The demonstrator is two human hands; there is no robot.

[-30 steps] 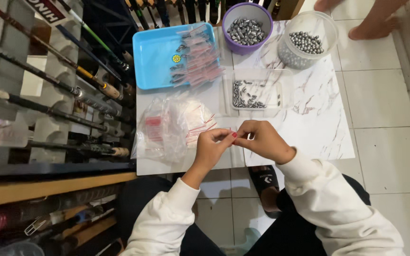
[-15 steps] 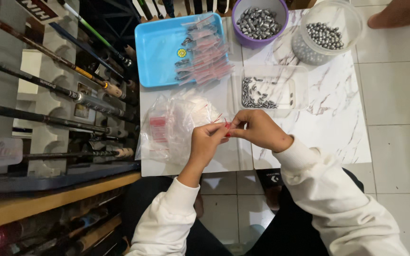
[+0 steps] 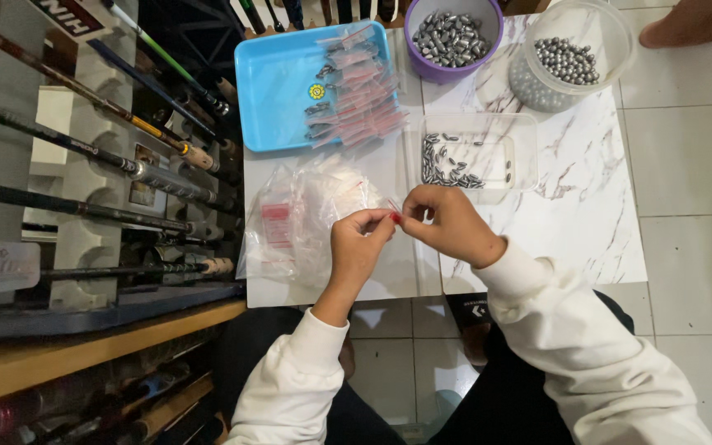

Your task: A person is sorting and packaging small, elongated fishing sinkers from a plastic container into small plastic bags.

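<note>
- Small clear bag (image 3: 395, 213) with red strip: pinched between both hands near table's front edge, as half a second ago.
- Left hand (image 3: 358, 245) and right hand (image 3: 450, 224) grasp it; hands sit slightly lower in view, so sealing goes on.
- Clear tray (image 3: 514, 136) of weights behind; bag pile (image 3: 306, 218) at left.

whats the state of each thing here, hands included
left hand: pinching small bag
right hand: pinching small bag
small bag: held between both hands
blue tray: holds filled bags
purple bowl: full of weights
clear tub: open, part full
clear box: open, few weights
</note>
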